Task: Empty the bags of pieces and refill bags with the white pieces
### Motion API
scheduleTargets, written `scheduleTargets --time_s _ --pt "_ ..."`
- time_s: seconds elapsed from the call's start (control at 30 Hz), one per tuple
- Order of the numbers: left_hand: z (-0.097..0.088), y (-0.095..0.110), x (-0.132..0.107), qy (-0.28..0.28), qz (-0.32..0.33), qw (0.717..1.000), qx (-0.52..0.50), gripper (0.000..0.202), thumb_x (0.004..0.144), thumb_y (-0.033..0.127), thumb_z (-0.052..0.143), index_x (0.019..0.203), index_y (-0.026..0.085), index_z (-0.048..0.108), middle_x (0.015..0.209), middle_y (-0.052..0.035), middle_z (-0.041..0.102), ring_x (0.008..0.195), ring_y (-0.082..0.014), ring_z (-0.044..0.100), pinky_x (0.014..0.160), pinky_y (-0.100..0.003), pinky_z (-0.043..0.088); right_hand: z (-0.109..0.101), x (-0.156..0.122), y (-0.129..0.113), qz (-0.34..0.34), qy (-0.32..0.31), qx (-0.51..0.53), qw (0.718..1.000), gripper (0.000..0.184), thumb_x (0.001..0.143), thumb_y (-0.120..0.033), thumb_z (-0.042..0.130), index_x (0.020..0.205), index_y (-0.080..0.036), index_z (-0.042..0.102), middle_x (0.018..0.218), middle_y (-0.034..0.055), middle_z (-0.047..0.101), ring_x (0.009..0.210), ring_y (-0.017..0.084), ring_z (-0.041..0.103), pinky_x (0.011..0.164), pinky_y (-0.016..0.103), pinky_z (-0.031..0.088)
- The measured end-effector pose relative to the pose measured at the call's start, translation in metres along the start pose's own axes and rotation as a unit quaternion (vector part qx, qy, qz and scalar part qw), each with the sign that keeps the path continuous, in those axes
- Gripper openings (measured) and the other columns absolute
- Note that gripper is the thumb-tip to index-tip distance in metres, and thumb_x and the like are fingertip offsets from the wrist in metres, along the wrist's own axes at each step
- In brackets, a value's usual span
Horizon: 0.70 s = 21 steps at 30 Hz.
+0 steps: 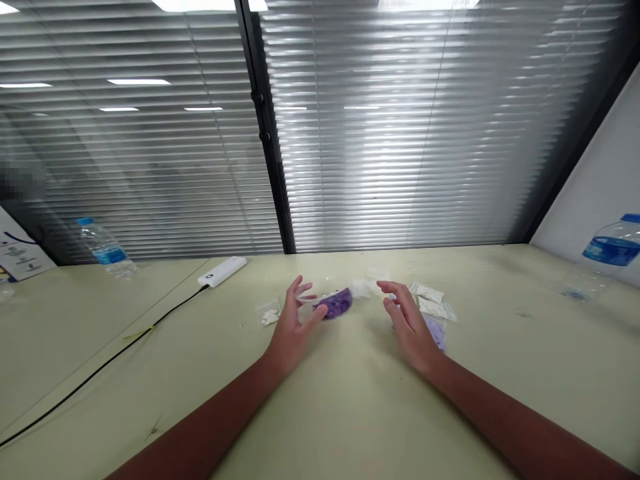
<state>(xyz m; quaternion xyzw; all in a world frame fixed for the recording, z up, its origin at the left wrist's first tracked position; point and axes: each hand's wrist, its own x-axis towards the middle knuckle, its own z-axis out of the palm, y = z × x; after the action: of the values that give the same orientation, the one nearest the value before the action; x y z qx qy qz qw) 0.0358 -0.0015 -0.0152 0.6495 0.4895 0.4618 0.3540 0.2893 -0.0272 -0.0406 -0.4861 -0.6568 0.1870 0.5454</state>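
Horizontal blinds [370,167] fill the back of my view, split by a dark post [273,160], above a pale yellow-green table [500,400]. At the far left edge I see a white printed panel [25,250], then a blue-capped water bottle [109,252]. Right of it lies a white oblong device [223,271], its black cable [105,363] running to the lower left corner, with a yellow tie [137,333] along it. Just left of my left hand [306,303] sits a small clear packet of white pieces [270,315].

That left hand has thumb and fingers closed on a purple packet [337,304] near the centre of the frame, hiding its left end. Behind, between my hands, are whitish packets [364,289], too blurred to make out.

My right hand [389,293] is empty, thumb and fingers apart, blocking part of a lavender packet [435,331]. Beyond, white packets [431,301] overlap in a pile. Well apart, at the right edge, another blue-capped bottle [613,250] stands before a white wall [600,180].
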Motion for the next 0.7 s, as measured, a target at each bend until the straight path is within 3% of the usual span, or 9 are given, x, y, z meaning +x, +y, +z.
scheduleTargets --time_s 0.07,0.17,0.23,0.37,0.43,0.53,0.6,0.7 --pt "-0.0017 -0.0011 0.0015 0.017 0.018 0.999 0.038 0.094 0.076 0.062 0.073 0.152 0.042 0.021 0.156 -0.0048 0.041 0.138 -0.0218 0.052 0.126 -0.053 0.045 0.0001 -0.0006 -0.0012 0.001 0.004 0.002 1.000 0.033 0.107 -0.042 0.039 0.134 -0.031 0.053 0.137 0.0028 0.052 0.128 0.019 0.046 0.105 0.034 0.035" --pt "-0.0021 0.0004 -0.0011 -0.049 0.092 0.990 0.092 0.108 0.064 0.058 0.087 0.150 0.046 0.024 0.156 -0.0025 0.042 0.142 -0.0234 0.048 0.130 -0.052 0.040 -0.0001 -0.0010 -0.0033 -0.006 0.007 0.007 1.000 0.033 0.107 -0.043 0.039 0.133 -0.029 0.053 0.137 0.0030 0.053 0.128 0.019 0.046 0.106 0.033 0.036" --pt "-0.0013 0.0009 -0.0021 -0.075 0.095 0.989 0.085 0.106 0.064 0.059 0.087 0.149 0.049 0.023 0.156 -0.0006 0.042 0.141 -0.0238 0.049 0.128 -0.055 0.041 -0.0009 -0.0009 -0.0047 -0.009 0.008 0.018 1.000 0.033 0.108 -0.044 0.037 0.132 -0.028 0.053 0.136 0.0031 0.053 0.130 0.018 0.046 0.108 0.032 0.035" --pt "-0.0023 0.0000 0.0012 0.007 0.032 0.998 0.047 0.089 0.077 0.058 0.074 0.148 0.051 0.020 0.156 -0.0001 0.041 0.137 -0.0228 0.051 0.126 -0.064 0.038 -0.0021 -0.0002 -0.0064 -0.010 0.013 0.033 0.999 0.036 0.109 -0.046 0.033 0.131 -0.028 0.054 0.134 0.0039 0.053 0.130 0.017 0.046 0.111 0.031 0.032" --pt "-0.0033 0.0008 0.0013 0.018 0.048 0.997 0.061 0.093 0.074 0.058 0.078 0.148 0.048 0.022 0.158 -0.0011 0.039 0.139 -0.0234 0.049 0.128 -0.063 0.037 -0.0017 0.0001 -0.0064 -0.011 0.011 0.034 0.999 0.036 0.109 -0.046 0.033 0.131 -0.028 0.054 0.134 0.0040 0.053 0.130 0.018 0.045 0.112 0.032 0.032" --pt "-0.0010 0.0025 -0.0019 -0.053 0.100 0.992 0.049 0.106 0.064 0.056 0.088 0.148 0.048 0.025 0.159 -0.0007 0.036 0.143 -0.0247 0.045 0.129 -0.057 0.038 -0.0002 -0.0002 -0.0052 -0.019 0.003 0.039 0.999 0.036 0.109 -0.046 0.033 0.131 -0.027 0.054 0.133 0.0042 0.053 0.130 0.018 0.045 0.112 0.032 0.031" --pt "0.0024 0.0018 -0.0027 -0.079 0.083 0.993 -0.009 0.101 0.067 0.058 0.085 0.147 0.049 0.024 0.157 0.0000 0.037 0.141 -0.0246 0.046 0.127 -0.057 0.041 0.0008 -0.0005 -0.0039 -0.025 -0.001 0.043 0.999 0.037 0.109 -0.046 0.033 0.131 -0.027 0.055 0.132 0.0046 0.053 0.130 0.018 0.045 0.113 0.032 0.031" --pt "0.0058 -0.0011 -0.0005 -0.030 0.001 0.996 -0.088 0.078 0.081 0.061 0.065 0.146 0.050 0.023 0.154 0.0002 0.041 0.135 -0.0240 0.052 0.123 -0.064 0.042 0.0011 -0.0010 -0.0024 -0.024 -0.005 0.045 0.999 0.037 0.109 -0.046 0.032 0.131 -0.027 0.054 0.131 0.0047 0.053 0.130 0.018 0.045 0.113 0.033 0.031"
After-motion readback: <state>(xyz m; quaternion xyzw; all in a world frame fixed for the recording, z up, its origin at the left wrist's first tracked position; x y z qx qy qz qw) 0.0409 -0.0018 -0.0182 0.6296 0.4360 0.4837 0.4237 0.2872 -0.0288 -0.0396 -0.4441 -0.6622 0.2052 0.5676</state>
